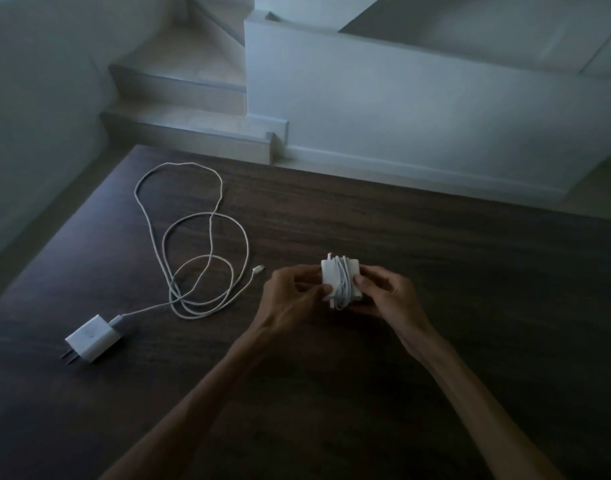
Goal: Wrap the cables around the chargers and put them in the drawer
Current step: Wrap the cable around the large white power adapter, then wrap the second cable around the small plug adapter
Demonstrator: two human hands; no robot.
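The desk (435, 271), dark wood grain, fills the lower two thirds of the frame; beyond its far edge, in the upper half, stand pale steps (179, 98) and a low white wall (401, 109). No drawer is visible anywhere in view, so the stowing step cannot be assessed beyond noting that nothing has been put away. At centre left lies the loose cable (210, 237), white, sprawled in several overlapping loops, its free plug end resting just left of the hands. It runs down to the second charger (93, 337) at lower left, a white block lying flat with its prongs pointing to the lower left; this unit is untouched and wholly unwrapped. At centre right both hands hold the first charger (331, 277) just above the desk. The left hand (290, 296) grips its left side, fingers closed on the block; the right hand (387, 289) grips the right side, thumb pressed on the wound turns. Its cable (342, 282) appears fully coiled round the body, with a short end near the lower edge, seemingly being tucked. Judgement: one of two wraps essentially complete, one wrap and both stowings outstanding. Markings: a faint mark on the second charger's face, too dim to read; no brand or writing legible elsewhere.
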